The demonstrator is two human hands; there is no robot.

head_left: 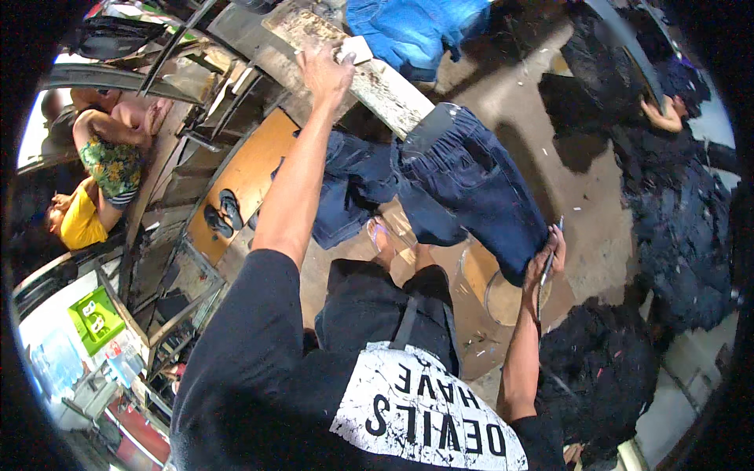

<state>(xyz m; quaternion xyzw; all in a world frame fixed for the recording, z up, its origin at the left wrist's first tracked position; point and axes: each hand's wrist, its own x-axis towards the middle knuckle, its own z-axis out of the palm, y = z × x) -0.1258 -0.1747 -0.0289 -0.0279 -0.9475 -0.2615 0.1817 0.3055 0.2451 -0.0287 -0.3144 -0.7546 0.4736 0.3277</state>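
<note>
Dark blue denim shorts [479, 177] with a gathered waistband are draped over the near end of a long, worn whitish board [389, 98]. My left hand [326, 74] is over the far part of the board, its thumb and fingers closed about a small white block [356, 49]. Down at the shorts' lower right edge is my right hand [544, 257]. Its fingers are closed on a thin pen-like stick [549, 263] and touch the denim there. More dark denim [342, 196] hangs below the board on the left.
Bright blue denim [416, 31] lies beyond the board. Dark cloth heaps [597, 377] cover the right side, where another person's hand [666, 114] shows. Black sandals [224, 212] rest on an orange-brown panel [267, 145]. A person in yellow [82, 220] is at far left. A round stool seat [506, 298] stands below the shorts.
</note>
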